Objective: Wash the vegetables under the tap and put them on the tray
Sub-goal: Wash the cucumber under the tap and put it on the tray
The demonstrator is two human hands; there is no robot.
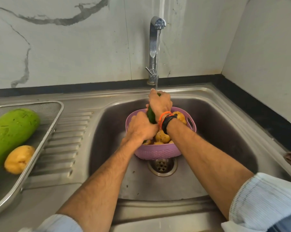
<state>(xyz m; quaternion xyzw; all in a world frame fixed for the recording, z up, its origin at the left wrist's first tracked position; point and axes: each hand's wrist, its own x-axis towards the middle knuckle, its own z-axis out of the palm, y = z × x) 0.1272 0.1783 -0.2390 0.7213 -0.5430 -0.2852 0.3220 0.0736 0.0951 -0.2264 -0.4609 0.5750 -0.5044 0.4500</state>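
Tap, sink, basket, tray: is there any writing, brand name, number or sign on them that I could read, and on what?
None can be read.
tap: bare shiny metal, no brand showing.
sink: plain steel, no stamp in sight.
pink basket: woven pattern only.
tray: wire mesh, no label.
The cucumber, held by the left hand and right hand, carries no sticker.

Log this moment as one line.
stage: washing | hands: left and right grip cucumber under tap | tray: gourd, potato | basket: potatoes
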